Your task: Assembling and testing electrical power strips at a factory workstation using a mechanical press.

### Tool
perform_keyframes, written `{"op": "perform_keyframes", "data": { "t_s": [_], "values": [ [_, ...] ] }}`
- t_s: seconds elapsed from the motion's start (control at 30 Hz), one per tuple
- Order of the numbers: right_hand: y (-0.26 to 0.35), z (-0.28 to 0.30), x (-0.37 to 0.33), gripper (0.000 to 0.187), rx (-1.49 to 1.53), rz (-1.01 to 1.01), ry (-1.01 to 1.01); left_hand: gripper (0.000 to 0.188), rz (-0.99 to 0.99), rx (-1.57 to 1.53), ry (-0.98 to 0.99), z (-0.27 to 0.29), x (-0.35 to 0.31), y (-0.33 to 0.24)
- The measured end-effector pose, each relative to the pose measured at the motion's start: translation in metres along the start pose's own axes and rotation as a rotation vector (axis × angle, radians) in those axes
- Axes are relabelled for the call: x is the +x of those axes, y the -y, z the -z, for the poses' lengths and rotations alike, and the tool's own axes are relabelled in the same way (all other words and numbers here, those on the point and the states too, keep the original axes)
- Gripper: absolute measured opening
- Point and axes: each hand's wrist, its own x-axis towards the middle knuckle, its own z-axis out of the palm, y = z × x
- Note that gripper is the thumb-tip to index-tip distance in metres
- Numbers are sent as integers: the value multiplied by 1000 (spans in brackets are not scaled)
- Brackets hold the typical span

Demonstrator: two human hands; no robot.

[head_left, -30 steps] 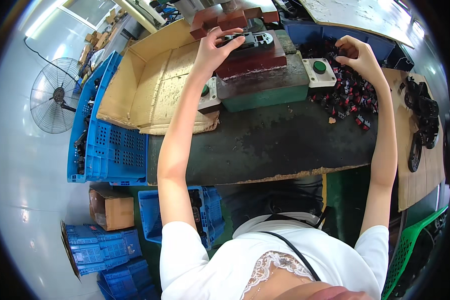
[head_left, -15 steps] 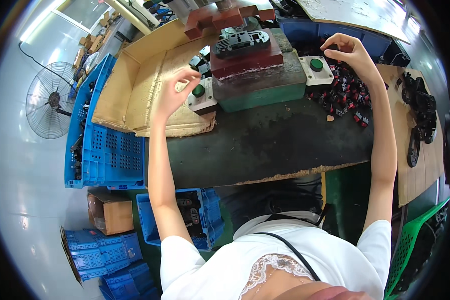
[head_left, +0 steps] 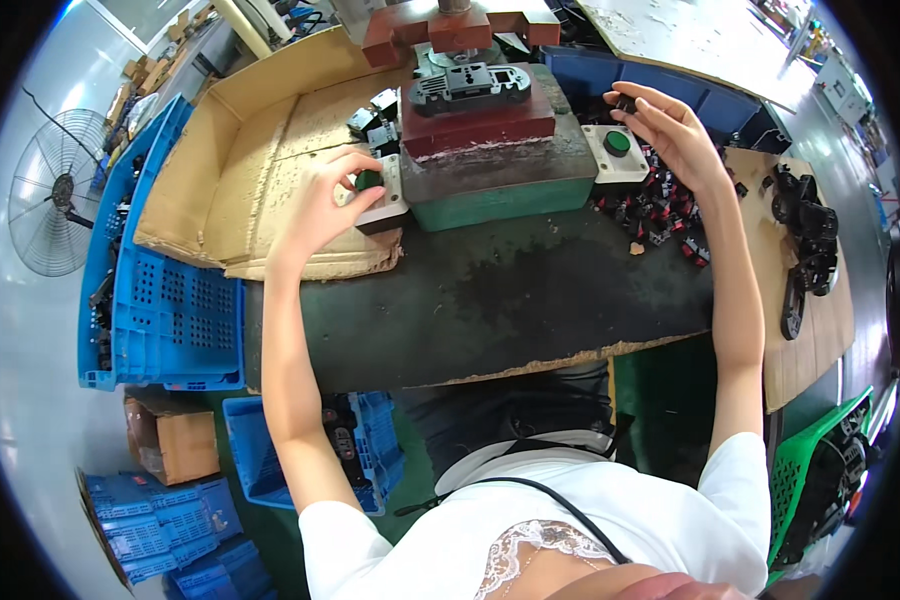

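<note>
The bench (head_left: 470,330) runs under both hands, carton (head_left: 255,150) just beyond the left one. Between the hands, farther out, the press head (head_left: 448,36) hangs over a red block (head_left: 480,126), and the car-like shell (head_left: 470,90) lies on that block. Left hand (head_left: 320,208) is a loose empty C round the left button (head_left: 368,181); right hand (head_left: 668,132) looks pinched on a dark bit (head_left: 625,103), just past the right button (head_left: 617,144). My worry: if the shell's seated crooked, the head coming down could crack it, and a fingertip-only pinch could drop the bit. Can't tell whether the left fingers touch the button; the bit's shape is mostly hidden, and the press top's cut off.
</note>
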Motion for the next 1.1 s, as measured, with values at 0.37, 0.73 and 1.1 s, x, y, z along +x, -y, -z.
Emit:
{"op": "perform_keyframes", "data": {
  "t_s": [0.37,0.73,1.1],
  "values": [
    [5,-56,28,41,-564,160,-19,15,17,163,-114,-6,-5,-1],
    [10,-81,81,22,-808,202,76,15,30,293,-82,-5,-8,-9],
    [14,-74,90,15,-1054,413,234,14,-27,339,-114,-9,-7,-4]
  ]
}}
